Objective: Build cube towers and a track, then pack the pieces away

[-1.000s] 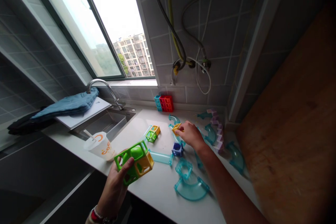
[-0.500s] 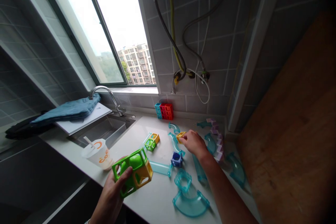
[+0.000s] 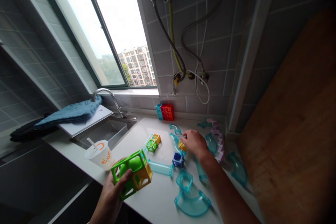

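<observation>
My left hand (image 3: 111, 194) grips a joined set of hollow cube blocks, green ones (image 3: 128, 168) with a yellow one (image 3: 143, 177) on the right side. It is held up over the counter's front edge. My right hand (image 3: 194, 142) is over the counter, thumb and fingers bent at a small yellow cube block (image 3: 182, 146), partly hidden by the fingers. A clear blue curved track piece (image 3: 174, 140) lies just beside that block. Closer to me is a dark blue cube block (image 3: 177, 160). A small joined green and yellow pair (image 3: 153, 143) rests further left.
Red and blue cube blocks (image 3: 165, 112) stand against the back wall. Clear blue track pieces (image 3: 193, 203) and a purple zigzag piece (image 3: 219, 143) lie on the counter (image 3: 139, 141). A drink cup (image 3: 98, 154) with a straw stands by the sink (image 3: 115, 133), near the left hand.
The yellow cube block at my right hand has shifted down toward me and sits tilted below the fingers. My left hand keeps its hold on the green and yellow blocks.
</observation>
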The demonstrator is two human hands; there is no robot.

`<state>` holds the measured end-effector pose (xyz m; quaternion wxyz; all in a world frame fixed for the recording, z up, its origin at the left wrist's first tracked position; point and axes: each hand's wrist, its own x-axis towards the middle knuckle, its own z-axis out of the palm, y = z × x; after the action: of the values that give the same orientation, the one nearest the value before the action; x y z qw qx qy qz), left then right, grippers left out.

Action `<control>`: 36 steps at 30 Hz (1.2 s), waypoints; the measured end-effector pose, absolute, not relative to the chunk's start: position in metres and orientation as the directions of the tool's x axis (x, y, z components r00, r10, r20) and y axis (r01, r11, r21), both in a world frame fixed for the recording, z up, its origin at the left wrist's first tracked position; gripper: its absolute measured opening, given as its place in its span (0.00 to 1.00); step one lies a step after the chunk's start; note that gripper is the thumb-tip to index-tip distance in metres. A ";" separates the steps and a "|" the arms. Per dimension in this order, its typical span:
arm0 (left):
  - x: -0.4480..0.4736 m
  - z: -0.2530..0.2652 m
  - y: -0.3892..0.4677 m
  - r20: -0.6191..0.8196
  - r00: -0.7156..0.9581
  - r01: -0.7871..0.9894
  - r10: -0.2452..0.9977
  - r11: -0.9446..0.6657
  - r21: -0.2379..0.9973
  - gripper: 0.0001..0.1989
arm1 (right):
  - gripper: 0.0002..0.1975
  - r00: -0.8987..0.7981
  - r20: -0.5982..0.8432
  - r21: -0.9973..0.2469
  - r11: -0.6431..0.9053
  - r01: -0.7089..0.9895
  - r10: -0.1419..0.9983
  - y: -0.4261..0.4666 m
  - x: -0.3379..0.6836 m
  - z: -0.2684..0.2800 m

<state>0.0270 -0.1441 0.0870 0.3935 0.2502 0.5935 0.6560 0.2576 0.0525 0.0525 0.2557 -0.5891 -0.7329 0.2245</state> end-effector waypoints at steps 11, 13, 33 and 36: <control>0.035 0.093 -0.137 -0.034 -0.527 -0.233 0.849 -0.106 0.967 0.42 | 0.21 -0.742 0.351 -0.759 0.637 0.132 0.572 -0.018 0.220 0.097; 0.036 0.090 -0.135 -0.034 -0.519 -0.261 0.854 -0.121 0.958 0.39 | 0.23 -0.746 0.325 -0.754 0.636 0.167 0.581 -0.020 0.214 0.091; 0.036 0.080 -0.138 -0.124 -0.390 -0.381 0.913 -0.037 0.924 0.30 | 0.10 -0.832 0.357 -0.748 0.663 0.017 0.424 -0.023 0.212 0.083; 0.035 0.078 -0.136 -0.067 -0.408 -0.349 0.910 -0.088 0.933 0.34 | 0.12 -0.850 0.345 -0.722 0.691 0.030 0.398 -0.021 0.213 0.081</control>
<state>0.0349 -0.1358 0.0783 0.4630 0.2854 0.4914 0.6803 0.2130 -0.0209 0.0814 0.2456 -0.1206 -0.8861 0.3741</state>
